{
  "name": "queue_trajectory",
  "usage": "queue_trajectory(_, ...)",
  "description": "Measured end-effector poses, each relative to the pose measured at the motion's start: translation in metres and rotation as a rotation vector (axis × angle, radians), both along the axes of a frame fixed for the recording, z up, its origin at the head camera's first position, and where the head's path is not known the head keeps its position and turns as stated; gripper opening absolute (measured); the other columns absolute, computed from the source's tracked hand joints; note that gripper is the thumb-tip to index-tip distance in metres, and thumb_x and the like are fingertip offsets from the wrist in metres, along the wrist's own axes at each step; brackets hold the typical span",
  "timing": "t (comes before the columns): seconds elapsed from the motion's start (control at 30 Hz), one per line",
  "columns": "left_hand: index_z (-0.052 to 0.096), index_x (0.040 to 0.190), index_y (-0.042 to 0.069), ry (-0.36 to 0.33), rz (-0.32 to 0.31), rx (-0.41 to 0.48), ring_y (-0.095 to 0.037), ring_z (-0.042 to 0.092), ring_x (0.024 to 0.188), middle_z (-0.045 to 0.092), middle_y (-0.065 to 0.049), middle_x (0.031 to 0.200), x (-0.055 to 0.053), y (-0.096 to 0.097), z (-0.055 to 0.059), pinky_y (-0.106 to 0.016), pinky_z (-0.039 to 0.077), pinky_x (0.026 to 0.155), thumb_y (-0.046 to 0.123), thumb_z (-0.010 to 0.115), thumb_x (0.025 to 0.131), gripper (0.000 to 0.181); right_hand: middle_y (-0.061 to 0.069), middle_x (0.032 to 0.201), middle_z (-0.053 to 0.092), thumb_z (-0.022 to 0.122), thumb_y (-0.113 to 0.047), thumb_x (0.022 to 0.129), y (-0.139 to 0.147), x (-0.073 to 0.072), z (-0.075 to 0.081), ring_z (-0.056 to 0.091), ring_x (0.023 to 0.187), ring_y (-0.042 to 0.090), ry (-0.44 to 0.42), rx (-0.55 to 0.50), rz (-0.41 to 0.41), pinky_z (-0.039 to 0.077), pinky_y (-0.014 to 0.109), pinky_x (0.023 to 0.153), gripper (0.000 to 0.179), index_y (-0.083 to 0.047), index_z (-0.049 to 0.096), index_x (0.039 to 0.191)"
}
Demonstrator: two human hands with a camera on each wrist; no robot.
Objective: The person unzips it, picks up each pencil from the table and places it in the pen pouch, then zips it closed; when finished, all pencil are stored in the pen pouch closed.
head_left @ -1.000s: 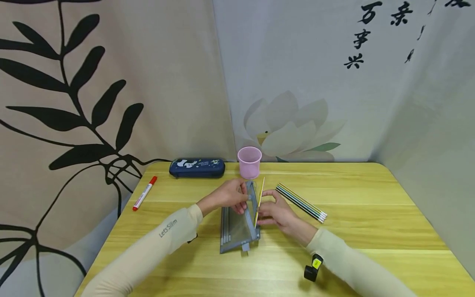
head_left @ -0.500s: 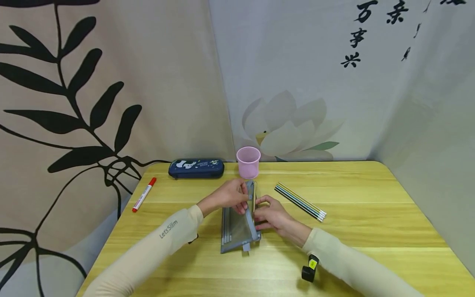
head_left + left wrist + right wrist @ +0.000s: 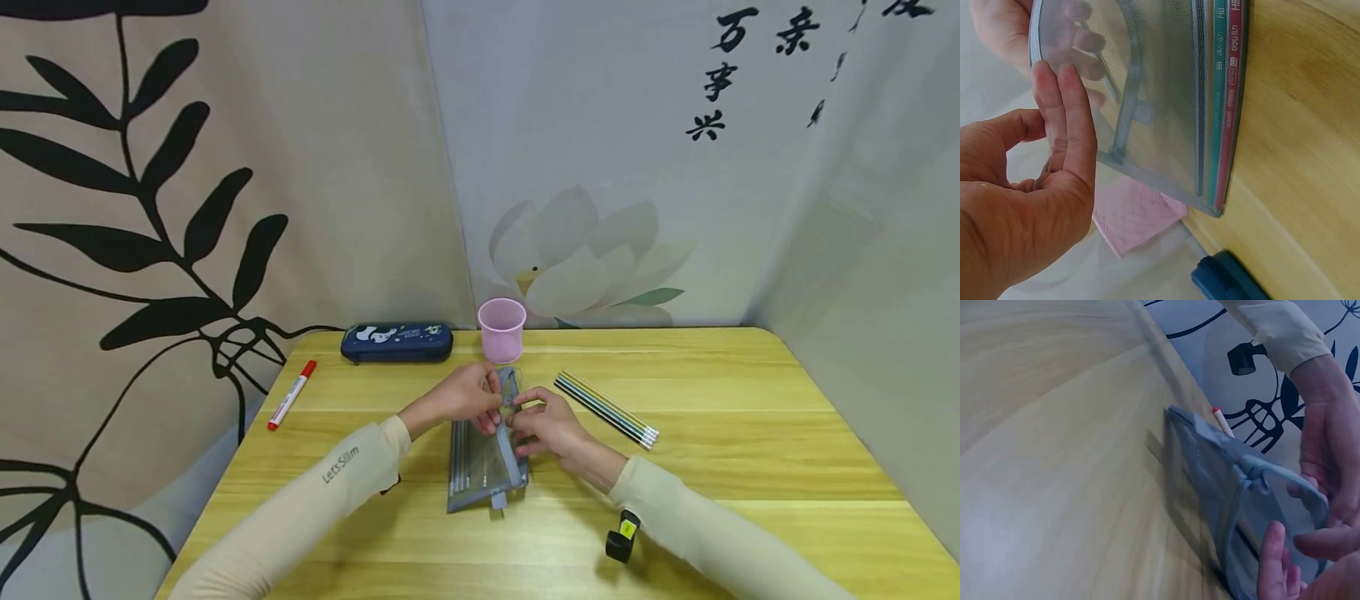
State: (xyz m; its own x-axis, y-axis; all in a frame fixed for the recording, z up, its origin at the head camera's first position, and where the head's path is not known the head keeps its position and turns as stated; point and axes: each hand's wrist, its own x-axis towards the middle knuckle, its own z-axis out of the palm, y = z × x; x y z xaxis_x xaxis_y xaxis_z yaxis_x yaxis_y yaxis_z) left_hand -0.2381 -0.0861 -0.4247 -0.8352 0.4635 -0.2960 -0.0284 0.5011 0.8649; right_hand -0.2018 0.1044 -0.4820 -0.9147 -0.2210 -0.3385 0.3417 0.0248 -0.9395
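1. We've got the left hand [image 3: 461, 396] with fingers bent, pinching the rim of the grey mesh pouch [image 3: 480, 467], near the middle of the counter [image 3: 712, 475].
2. There's the right hand [image 3: 551, 425], fingers loosely bent and parted at the pouch's mouth, nothing we can see in its grip!
3. Through the mesh we spot a green pencil [image 3: 1217, 106] and a red pencil [image 3: 1232, 106].
4. Rightward, a bundle of pencils [image 3: 607, 408] lies slanted.
5. Far edge: pink cup [image 3: 502, 333], navy case [image 3: 397, 343]; left edge, a red-capped marker [image 3: 292, 396].
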Motion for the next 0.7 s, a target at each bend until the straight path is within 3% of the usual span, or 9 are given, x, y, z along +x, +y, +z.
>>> queue_trajectory(0.37,0.053,0.105,-0.002,-0.012,0.003,-0.009,-0.018,0.071,0.056,0.070,-0.013,0.072,0.001,0.001,0.002,-0.047,0.070,0.067,0.001,0.058,0.099,0.008,0.008,0.112,0.067,0.070,-0.018,0.101,0.055,-0.013,0.019,0.072,0.085,0.019,0.109,0.048,-0.075,0.070,0.033,0.068,0.038,-0.002,0.054,0.132)
queue_trajectory(0.5,0.053,0.104,0.000,-0.011,0.002,-0.008,-0.019,0.071,0.057,0.071,-0.014,0.074,-0.001,0.001,0.001,-0.048,0.070,0.069,0.002,0.059,0.099,0.008,0.010,0.115,0.068,0.066,-0.022,0.105,0.082,-0.021,0.022,0.075,0.084,0.021,0.186,0.073,-0.036,0.070,0.037,0.069,0.038,-0.001,0.055,0.134)
queue_trajectory(0.7,0.053,0.104,0.001,-0.025,0.014,0.008,-0.018,0.071,0.057,0.071,-0.014,0.074,-0.002,0.000,-0.002,-0.050,0.070,0.070,0.002,0.060,0.099,0.008,0.011,0.117,0.066,0.063,-0.028,0.107,0.120,-0.031,0.019,0.074,0.100,0.035,0.312,0.208,0.021,0.070,0.050,0.079,0.041,0.001,0.057,0.135)
